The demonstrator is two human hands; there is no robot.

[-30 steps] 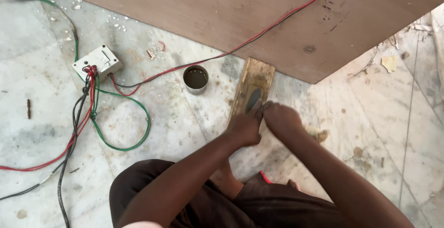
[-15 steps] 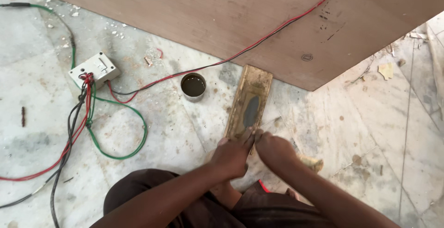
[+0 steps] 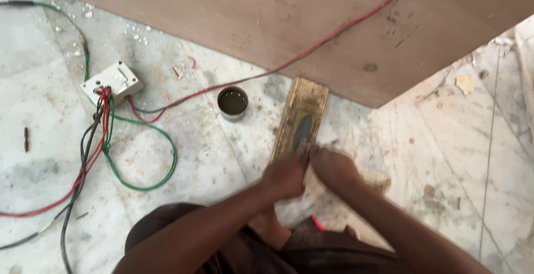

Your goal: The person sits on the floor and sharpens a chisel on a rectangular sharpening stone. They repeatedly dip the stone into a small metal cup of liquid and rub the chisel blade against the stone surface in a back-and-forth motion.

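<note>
Marble floor (image 3: 183, 157): both hands, left (image 3: 285, 177) and right (image 3: 334, 168), clenched on a blurred tool over the sharpening stone (image 3: 300, 121); a slip could cut fingers.

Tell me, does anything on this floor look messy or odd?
Yes. Loose red, green and black wires sprawl in loops from a white switch box lying on the floor, and white crumbs and debris are scattered nearby.

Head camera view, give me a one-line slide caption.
Both hands, left hand and right hand, press together on a long yellowish block on the marble floor.
</note>
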